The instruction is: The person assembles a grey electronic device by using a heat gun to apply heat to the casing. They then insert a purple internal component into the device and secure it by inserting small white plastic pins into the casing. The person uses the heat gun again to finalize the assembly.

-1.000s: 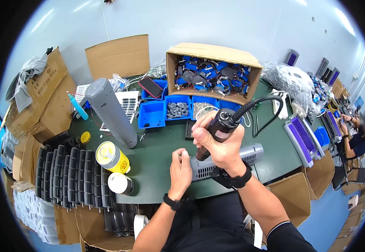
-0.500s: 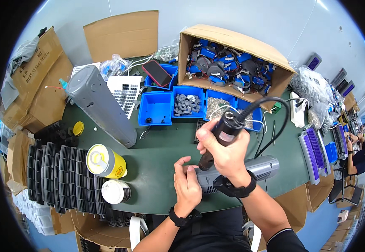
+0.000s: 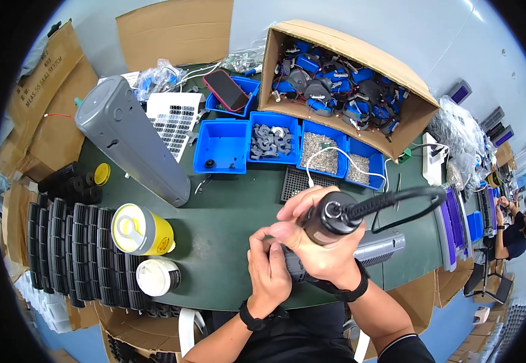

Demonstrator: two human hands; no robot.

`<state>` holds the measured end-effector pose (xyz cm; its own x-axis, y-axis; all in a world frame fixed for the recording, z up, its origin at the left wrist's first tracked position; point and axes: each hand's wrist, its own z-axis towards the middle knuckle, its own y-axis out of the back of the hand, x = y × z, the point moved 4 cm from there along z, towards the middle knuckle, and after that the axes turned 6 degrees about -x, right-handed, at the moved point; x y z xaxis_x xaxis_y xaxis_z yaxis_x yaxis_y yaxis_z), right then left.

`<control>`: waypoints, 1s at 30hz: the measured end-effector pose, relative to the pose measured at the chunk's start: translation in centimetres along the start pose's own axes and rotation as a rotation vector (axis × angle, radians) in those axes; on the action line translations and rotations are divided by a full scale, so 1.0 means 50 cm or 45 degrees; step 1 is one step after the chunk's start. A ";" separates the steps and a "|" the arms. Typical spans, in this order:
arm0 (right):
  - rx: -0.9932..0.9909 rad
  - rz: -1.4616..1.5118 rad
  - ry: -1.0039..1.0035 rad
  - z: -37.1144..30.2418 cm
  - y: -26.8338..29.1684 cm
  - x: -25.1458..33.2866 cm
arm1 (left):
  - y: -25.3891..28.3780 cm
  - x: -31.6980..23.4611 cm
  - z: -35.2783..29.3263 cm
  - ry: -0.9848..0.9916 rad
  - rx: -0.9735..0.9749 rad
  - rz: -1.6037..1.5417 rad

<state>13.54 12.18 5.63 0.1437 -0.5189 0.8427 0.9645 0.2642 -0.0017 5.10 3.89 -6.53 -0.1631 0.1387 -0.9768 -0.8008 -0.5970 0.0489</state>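
A black corded electric screwdriver point(image 3: 334, 215) stands nearly upright in my right hand point(image 3: 329, 257), my fingers wrapped round its body. Its tip is hidden behind the hand. Underneath lies a long grey plastic housing point(image 3: 379, 249) with slotted vents, flat near the table's front edge. My left hand point(image 3: 269, 272) grips the housing's left end, thumb and fingers close to my right hand. The cord point(image 3: 420, 192) loops off to the right from the screwdriver's top.
Blue bins point(image 3: 220, 142) with small grey parts and screws line the back, before a cardboard box point(image 3: 417, 115) of blue-and-grey motor parts. A tall grey housing point(image 3: 133, 142) leans at left, near a yellow tub point(image 3: 161, 235), a white jar point(image 3: 154, 278) and rows of black rollers point(image 3: 84, 254). A co-worker point(image 3: 517, 227) sits far right.
My right hand has brought the screwdriver closer to my left hand and turned it more upright. The left hand keeps its hold on the housing. The view has shifted slightly.
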 end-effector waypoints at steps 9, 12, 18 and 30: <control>0.112 0.003 -0.032 0.001 -0.007 0.004 | 0.003 0.002 0.000 -0.014 0.001 -0.021; 0.129 0.178 0.013 -0.003 -0.004 -0.003 | 0.002 0.015 -0.001 -0.003 0.060 0.015; 0.161 0.267 -0.033 0.006 0.005 -0.006 | 0.006 0.013 0.003 0.060 0.060 0.082; -0.209 0.277 -0.035 0.016 0.136 0.067 | 0.124 -0.009 0.036 0.193 0.164 0.112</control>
<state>20.39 12.87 8.86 0.3473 -0.4415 0.8273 0.9350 0.2306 -0.2694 -0.82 1.54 -5.41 -0.1552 -0.0357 -0.9872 -0.8560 -0.4940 0.1524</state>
